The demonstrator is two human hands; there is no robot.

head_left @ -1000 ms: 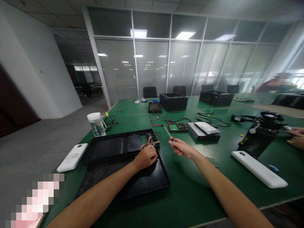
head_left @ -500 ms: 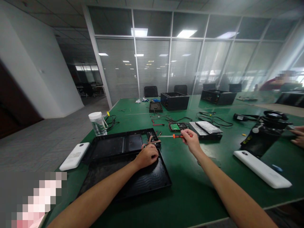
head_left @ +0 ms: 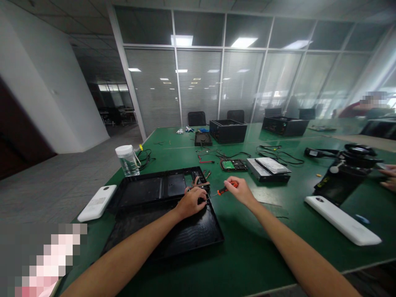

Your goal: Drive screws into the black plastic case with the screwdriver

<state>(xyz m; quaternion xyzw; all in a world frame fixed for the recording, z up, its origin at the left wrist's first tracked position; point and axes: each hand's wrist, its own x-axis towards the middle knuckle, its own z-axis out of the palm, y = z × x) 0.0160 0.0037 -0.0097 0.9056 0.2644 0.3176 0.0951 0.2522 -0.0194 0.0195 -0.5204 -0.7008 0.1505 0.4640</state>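
Observation:
My right hand [head_left: 239,190] grips an orange-and-black screwdriver [head_left: 223,191], its thin shaft pointing left toward the fingers of my left hand. My left hand [head_left: 192,203] is closed at the right side of an opened black case [head_left: 148,187], pinching a small dark piece that the fingers mostly hide. Just behind those fingers, a bundle of striped wires [head_left: 196,184] crosses the case's inner corner. The other black shell half [head_left: 198,231] lies nearer, under my left forearm. The screwdriver's tip is too small to place exactly.
On the green table [head_left: 247,255] stand a water bottle [head_left: 127,161], a circuit board [head_left: 232,165], a drive box [head_left: 269,175] and a black flask [head_left: 337,177]. White devices [head_left: 97,203] [head_left: 342,220] flank my arms. Two black computer cases [head_left: 228,133] stand farther back. Another person's hand [head_left: 389,177] is at right.
My right hand has swung the screwdriver from pointing up and away to pointing left, bringing its tip close to my left fingers. My left hand has stayed almost in place.

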